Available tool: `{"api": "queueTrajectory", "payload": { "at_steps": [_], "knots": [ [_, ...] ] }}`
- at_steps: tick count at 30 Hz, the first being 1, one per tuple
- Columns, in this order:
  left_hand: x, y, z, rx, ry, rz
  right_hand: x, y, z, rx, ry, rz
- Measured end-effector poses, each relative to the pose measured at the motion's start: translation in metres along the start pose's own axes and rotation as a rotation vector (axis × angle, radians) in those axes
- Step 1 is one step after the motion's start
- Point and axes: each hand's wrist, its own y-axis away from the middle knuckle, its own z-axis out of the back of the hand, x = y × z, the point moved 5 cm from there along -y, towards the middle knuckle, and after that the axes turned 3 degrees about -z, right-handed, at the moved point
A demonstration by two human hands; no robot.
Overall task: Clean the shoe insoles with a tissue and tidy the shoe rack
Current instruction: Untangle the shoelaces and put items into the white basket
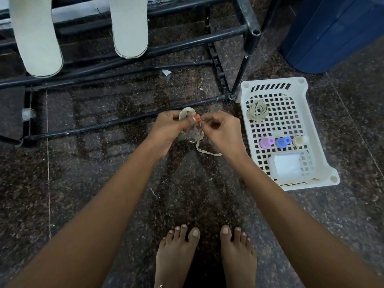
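Both my hands hold a beige shoelace above the dark floor. My left hand grips a wound bundle of it, with a loop sticking out at the top. My right hand pinches the lace beside the left thumb; the loose end dangles below. Two pale insoles lean on the black metal shoe rack at the top left. A second coiled shoelace lies in the white basket.
The basket on the right also holds three small bottles, pink, blue and cream, plus a clear container with white tissue. A blue bin stands at the top right. My bare feet are at the bottom.
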Motion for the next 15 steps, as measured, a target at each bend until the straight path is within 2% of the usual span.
{"api": "queueTrajectory", "payload": {
  "at_steps": [6, 15],
  "knots": [
    [-0.0033, -0.0012, -0.0026, 0.002, -0.075, -0.034, -0.0061, 0.0002, 0.0025, 0.031, -0.113, -0.142],
    [-0.0051, 0.0004, -0.0031, -0.007, -0.215, -0.021, -0.0082, -0.0013, 0.0015, 0.091, -0.226, -0.251]
  ]
}}
